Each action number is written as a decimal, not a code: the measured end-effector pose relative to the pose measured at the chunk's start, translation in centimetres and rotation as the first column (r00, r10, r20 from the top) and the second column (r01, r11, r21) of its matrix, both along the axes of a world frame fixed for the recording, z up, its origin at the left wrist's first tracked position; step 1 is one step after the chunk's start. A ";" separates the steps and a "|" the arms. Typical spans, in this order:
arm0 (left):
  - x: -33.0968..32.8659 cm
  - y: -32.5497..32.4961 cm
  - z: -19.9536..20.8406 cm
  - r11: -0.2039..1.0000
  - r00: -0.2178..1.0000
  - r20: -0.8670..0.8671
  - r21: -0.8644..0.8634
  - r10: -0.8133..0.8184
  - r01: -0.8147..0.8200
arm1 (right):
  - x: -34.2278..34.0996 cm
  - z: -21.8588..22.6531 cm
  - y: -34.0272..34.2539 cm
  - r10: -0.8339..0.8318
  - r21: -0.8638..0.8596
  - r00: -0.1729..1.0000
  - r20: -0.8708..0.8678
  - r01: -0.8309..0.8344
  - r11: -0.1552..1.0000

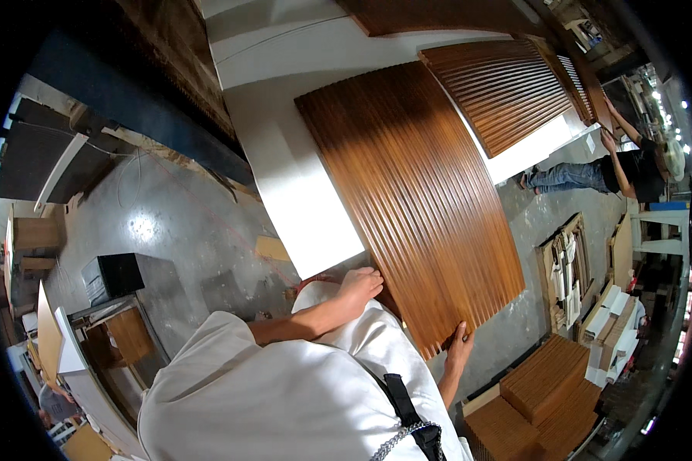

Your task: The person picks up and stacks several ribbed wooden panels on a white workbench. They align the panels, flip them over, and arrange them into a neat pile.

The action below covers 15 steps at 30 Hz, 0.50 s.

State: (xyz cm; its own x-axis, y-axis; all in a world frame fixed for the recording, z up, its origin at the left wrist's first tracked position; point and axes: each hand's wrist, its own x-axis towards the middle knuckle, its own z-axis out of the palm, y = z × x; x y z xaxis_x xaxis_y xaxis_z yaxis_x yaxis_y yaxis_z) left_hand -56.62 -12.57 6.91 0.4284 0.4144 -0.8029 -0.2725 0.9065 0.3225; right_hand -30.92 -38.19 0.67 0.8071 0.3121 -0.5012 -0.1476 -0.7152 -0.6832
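Ribbed brown wooden panel (415, 200), long and fluted along its length, lies slanted across the white worktop (300, 184), its near end jutting past the worktop's edge toward the person. The left hand (359, 286) rests on the panel's near left corner, fingers curled over the edge and gripping it. The right hand (459, 344) clasps the near right corner from below, thumb on the ribbed face. A second ribbed brown panel (504, 88) lies farther along the worktop, just beside the first. On the grey concrete floor (169, 223) to the right, an open wooden crate (565, 269) holds white and pale strips stood on end. Stacked ribbed brown boards (542, 388) sit near it. Another person (615, 169) leans over the far end.
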 end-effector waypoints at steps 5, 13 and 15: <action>-0.6 -0.8 -2.0 0.997 1.000 -0.021 0.079 0.020 -0.019 | 1.4 -2.7 -1.8 -0.024 0.048 0.995 0.102 0.019 0.999; -1.6 0.0 -8.9 0.970 0.981 0.046 0.168 -0.188 0.178 | -1.1 1.7 1.2 -0.059 0.126 0.997 -0.046 0.065 0.990; -1.8 0.1 -9.3 0.939 0.973 0.023 0.266 -0.231 0.217 | -1.8 2.3 2.0 -0.075 0.103 0.997 -0.019 0.077 0.992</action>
